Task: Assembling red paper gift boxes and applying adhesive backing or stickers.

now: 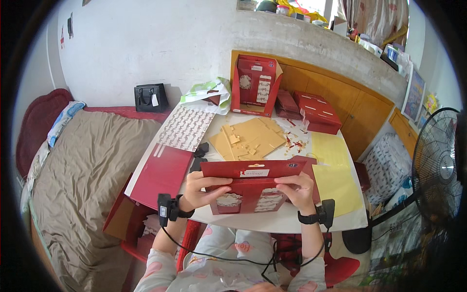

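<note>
Red cardboard box [250,187] lying at worktop [292,219] near edge, left hand [200,191] and right hand [297,190] both gripping its flap.

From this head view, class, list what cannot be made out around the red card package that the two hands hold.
- Lower corners of the red card package: covered by the left hand and right hand.
- Print on its flap: too small.
- Table beneath it: hidden by the package.
- Scraps beside the tan card sheets: too small to identify.
- Black bag contents: closed.
</note>
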The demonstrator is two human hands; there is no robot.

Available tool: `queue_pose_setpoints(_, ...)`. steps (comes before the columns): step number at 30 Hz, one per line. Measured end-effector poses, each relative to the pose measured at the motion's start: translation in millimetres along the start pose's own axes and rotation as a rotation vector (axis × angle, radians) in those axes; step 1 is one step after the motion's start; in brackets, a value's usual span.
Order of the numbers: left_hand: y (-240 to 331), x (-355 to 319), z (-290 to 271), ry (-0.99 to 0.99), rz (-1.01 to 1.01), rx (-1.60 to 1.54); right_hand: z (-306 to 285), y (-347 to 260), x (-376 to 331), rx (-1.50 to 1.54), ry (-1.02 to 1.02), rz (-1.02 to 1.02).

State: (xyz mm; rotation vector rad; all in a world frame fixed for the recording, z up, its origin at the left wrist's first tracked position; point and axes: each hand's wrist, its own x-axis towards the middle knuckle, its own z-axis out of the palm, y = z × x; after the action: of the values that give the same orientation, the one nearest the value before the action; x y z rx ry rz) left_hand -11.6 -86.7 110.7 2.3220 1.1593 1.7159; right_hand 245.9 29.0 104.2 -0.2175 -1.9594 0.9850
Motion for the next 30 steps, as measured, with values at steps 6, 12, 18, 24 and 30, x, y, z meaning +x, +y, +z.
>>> queue_pose_setpoints(6,-3.2,-13.7,-0.5,0.071,-0.022,-0.023,-0.9,-6.3,-6.1,-0.355,0.441,-0.325)
queue_pose_setpoints(12,-0.2,-15.1,2.5,0.113,-0.051,-0.04,46.5,-37.1,2.8,-0.822,0.19,-0.441)
queue_pose_setpoints(18,0.9,-11.4,6.8,0.103,0.003,-0.012,71.8,-34.4,23.6,-0.785,0.084,-0.491)
queue_pose_setpoints(24,4.7,-12.3,7.2,0.114,0.005,0.031,64.1,-36.4,18.7,-0.794,0.143,-0.43)
queue_pose_setpoints(30,2.3,-13.8,7.5,0.122,0.033,0.04,26.3,-31.3,6.5,-0.816,0.28,-0.336)
